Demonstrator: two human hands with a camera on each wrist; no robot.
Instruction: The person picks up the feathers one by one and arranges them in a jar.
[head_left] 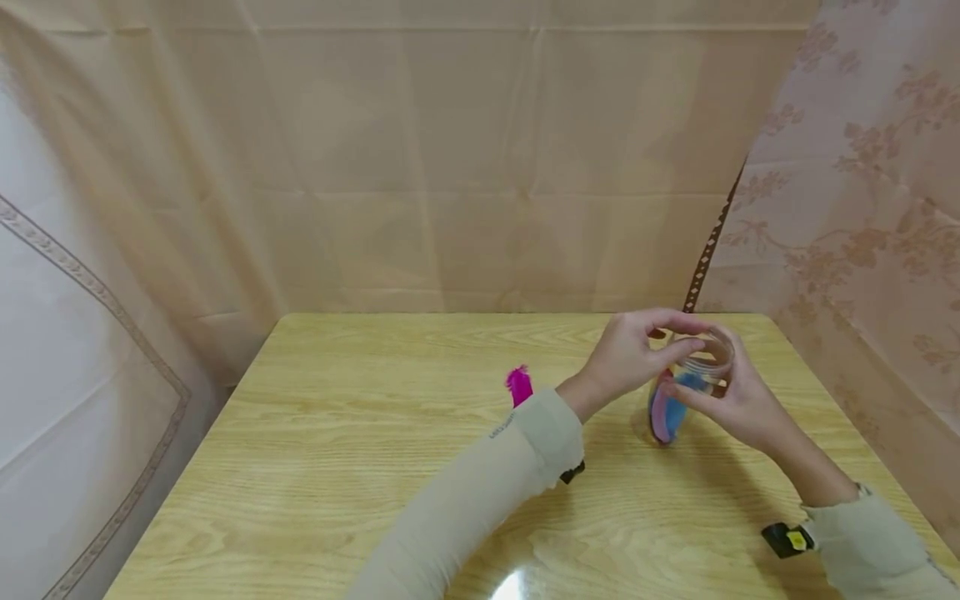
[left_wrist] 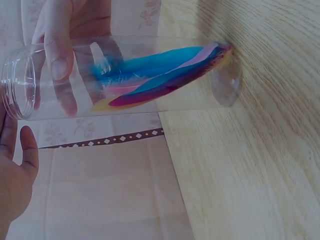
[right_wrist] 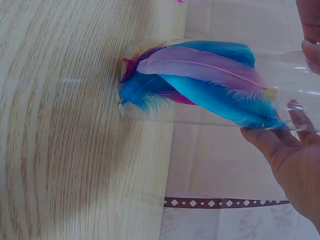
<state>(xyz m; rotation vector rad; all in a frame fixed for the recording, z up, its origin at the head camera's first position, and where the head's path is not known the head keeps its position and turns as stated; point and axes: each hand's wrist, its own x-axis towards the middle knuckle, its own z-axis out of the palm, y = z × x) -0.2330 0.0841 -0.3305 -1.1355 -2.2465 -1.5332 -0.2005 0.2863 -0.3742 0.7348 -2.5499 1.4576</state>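
Observation:
A clear plastic jar (head_left: 709,367) stands on the table, its round mouth uncovered. Blue, lilac, magenta and yellowish feathers (right_wrist: 210,70) lean inside it, mostly in its lower part. My right hand (head_left: 742,404) grips the jar's upper part from the right, thumb on the near side. At the mouth is my left hand (head_left: 628,354), its extended fingertips right by the rim and its thumb apart from the jar wall in the left wrist view. No feather shows between the left fingers. One magenta feather (head_left: 519,385) lies on the table, partly hidden behind the left forearm.
The wood-grain table (head_left: 337,433) reaches back to a hanging beige curtain (head_left: 450,167). A flowered pink cloth (head_left: 862,208) hangs along the right side, and a pale cloth with a patterned band (head_left: 75,333) is at the left.

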